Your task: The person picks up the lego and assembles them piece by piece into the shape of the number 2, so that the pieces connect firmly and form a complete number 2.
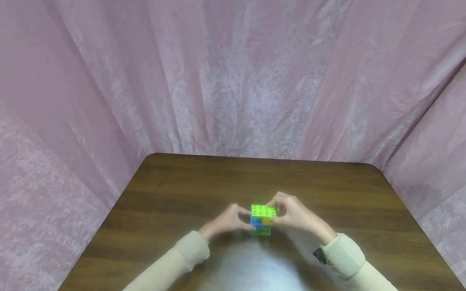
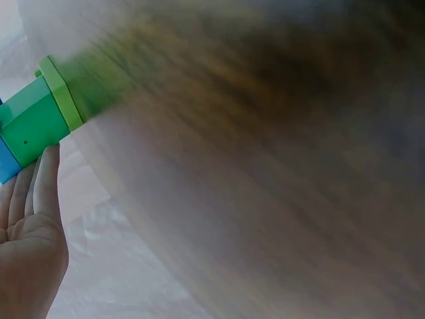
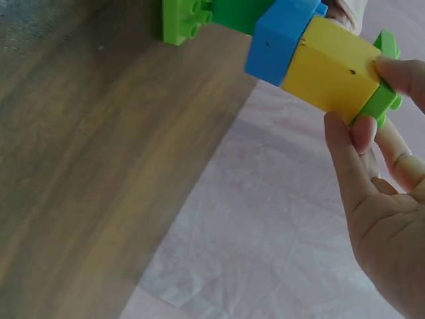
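Note:
A small tower of toy building bricks stands upright on the table between both hands. Its base is a light green plate (image 3: pixel 174 21), with a green brick (image 2: pixel 34 125) on it. Above come a blue brick (image 3: pixel 275 48) and a yellow brick (image 3: pixel 330 64), and a flat light green brick (image 1: pixel 259 211) with studs on top. My left hand (image 1: pixel 229 219) holds the tower from the left, thumb in front; the left wrist view shows straight fingers along the green brick. From the right, my right hand (image 1: pixel 295 214) pinches the light green top brick, with fingertips also touching the yellow one.
The tower stands on a brown wood-grain table (image 1: pixel 174 190) with rounded far corners. Pink velvet curtains (image 1: pixel 233 81) hang behind the table and on both sides. Bright glare (image 1: pixel 255 270) lies on the tabletop near the front.

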The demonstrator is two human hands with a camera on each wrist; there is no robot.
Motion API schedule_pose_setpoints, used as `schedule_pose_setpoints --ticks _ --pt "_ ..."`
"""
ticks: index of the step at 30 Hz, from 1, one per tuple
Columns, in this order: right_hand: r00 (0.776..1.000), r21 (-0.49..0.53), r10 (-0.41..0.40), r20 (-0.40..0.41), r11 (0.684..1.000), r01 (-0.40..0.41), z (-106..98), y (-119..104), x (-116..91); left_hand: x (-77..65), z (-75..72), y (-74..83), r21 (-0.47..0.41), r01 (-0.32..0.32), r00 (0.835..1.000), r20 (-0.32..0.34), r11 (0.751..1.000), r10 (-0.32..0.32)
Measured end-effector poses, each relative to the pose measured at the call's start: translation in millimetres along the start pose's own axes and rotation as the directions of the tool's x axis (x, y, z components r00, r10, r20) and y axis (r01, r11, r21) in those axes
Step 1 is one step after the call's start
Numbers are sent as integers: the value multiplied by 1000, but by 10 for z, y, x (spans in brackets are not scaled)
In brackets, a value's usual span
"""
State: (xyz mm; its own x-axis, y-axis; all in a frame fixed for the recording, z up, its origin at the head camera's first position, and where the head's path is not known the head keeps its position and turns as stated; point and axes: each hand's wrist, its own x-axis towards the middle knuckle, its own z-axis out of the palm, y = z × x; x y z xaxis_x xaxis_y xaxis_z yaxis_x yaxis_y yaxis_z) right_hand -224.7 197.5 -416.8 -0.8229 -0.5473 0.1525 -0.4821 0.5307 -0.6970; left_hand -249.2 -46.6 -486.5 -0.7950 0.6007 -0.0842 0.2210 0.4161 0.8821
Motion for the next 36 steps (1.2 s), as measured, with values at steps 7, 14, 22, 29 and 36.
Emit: schedule_pose_setpoints --ticks 7,14,22,29,36 --pt "997 -22 -50 -56 999 49 85 23 -38 -18 7 21 -32 10 1000 3 999 -10" --pt "994 -23 -55 -96 998 54 138 37 -48 -26 -12 15 -30 23 1000 -3 999 -23" --pt "988 -20 -54 -144 998 52 189 75 -54 -18 -21 -7 0 24 1000 -16 1000 -24" --pt "987 -21 -26 -158 1000 23 186 81 -73 -2 -10 -17 -23 20 1000 10 1000 -20" --pt "985 -20 -19 -174 1000 16 157 86 -34 13 -45 11 2 31 999 23 1000 -31"
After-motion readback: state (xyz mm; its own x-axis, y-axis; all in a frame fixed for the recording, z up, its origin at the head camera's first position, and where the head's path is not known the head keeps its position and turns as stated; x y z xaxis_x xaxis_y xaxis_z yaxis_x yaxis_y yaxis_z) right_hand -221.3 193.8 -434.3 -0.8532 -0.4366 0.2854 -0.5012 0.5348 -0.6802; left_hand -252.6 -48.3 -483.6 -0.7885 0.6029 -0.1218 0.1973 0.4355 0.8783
